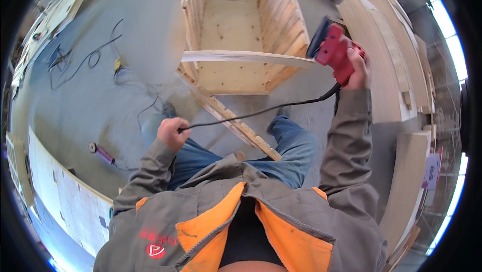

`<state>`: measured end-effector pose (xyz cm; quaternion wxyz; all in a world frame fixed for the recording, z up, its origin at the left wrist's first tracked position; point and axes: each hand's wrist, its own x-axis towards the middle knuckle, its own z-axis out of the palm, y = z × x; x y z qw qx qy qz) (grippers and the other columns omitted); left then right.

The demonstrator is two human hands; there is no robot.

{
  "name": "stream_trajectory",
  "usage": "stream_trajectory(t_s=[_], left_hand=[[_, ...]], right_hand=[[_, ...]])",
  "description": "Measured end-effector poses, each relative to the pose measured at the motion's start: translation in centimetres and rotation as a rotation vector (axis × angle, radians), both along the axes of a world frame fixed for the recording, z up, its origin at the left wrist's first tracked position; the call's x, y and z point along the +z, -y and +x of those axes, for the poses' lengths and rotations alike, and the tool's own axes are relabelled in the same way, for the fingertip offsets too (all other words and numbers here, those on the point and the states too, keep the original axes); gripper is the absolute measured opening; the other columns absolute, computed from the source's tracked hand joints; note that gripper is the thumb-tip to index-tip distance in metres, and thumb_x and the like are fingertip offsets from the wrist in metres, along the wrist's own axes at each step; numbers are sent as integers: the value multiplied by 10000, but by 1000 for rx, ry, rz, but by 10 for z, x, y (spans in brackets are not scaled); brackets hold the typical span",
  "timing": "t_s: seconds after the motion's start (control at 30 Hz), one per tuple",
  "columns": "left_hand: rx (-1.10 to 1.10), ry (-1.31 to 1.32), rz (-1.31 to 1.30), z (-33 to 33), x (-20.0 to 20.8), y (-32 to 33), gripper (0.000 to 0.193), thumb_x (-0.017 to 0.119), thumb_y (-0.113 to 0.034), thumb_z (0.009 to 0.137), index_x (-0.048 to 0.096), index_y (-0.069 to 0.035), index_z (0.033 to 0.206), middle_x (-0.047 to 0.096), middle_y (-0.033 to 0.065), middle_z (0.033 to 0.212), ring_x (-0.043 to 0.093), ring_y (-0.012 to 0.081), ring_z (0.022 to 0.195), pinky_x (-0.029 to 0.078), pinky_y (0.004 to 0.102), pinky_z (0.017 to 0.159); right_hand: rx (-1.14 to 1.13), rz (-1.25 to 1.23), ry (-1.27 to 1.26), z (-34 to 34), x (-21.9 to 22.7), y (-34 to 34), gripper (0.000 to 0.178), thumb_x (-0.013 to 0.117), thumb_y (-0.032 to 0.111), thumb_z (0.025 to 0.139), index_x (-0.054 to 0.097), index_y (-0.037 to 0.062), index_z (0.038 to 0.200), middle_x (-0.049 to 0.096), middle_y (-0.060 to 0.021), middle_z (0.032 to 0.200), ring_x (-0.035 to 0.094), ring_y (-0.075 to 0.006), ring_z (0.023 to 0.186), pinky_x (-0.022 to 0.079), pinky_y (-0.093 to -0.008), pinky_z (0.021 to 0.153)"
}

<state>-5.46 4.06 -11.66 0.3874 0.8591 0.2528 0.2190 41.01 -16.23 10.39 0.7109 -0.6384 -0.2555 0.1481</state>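
My right hand (357, 71) is closed around a red handheld power sander (332, 50) with a flat dark sole, raised at the right end of a pale wooden strip. That strip (246, 57) lies across the near part of a long, slatted wooden trough (230, 18). From the sander's lower end, a black power cord (271, 106) runs leftward to my left hand (171, 132), whose fingers are closed on it. Between my legs, a notched wooden slat (231, 116) slants from the trough's near left corner.
On the floor at left lie a dark red grinder-like tool (103, 152) and tangled black cables (93, 56) with a yellow connector (118, 65). Stacked boards (376, 66) line the right side, with another board (407, 171) nearer. A long pale panel (65, 181) stretches along the lower left.
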Motion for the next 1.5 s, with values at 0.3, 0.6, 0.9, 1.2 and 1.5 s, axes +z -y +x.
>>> stream_trajectory(t_s=[0.3,0.6,0.9,1.2,1.5], left_hand=[[-293,106,70,57,43,62,167,813,-75,799,750,-81,953,690,81,824,636,319,794,490,407,718],[-307,122,-8,91,49,73,166,806,-105,823,742,-93,976,668,67,802,628,303,775,486,403,718],[-311,120,-69,108,38,73,187,806,-95,814,730,-90,985,651,65,783,622,292,756,482,402,705],[-252,128,-102,97,38,63,217,803,-47,785,732,-75,988,670,77,810,621,304,757,486,405,697],[-204,121,-103,83,50,53,219,792,-25,783,728,-65,988,666,86,811,614,305,760,478,403,684]], right_hand=[[181,-791,1002,91,-35,4,739,781,294,697,584,73,1374,666,-196,1122,673,-340,1027,545,-407,932],[361,-961,1039,96,-40,-27,691,744,221,689,578,112,1350,611,-165,1098,633,-354,985,533,-409,876],[429,-999,1052,110,-68,-45,677,722,308,699,604,155,1348,636,-160,1101,662,-380,1001,546,-431,876],[605,-837,1212,42,-76,-142,671,736,330,726,620,143,1360,663,-178,1051,687,-376,972,566,-441,848],[635,-815,1211,11,-76,-167,658,745,317,748,609,160,1372,653,-177,1083,689,-368,997,569,-439,855]])
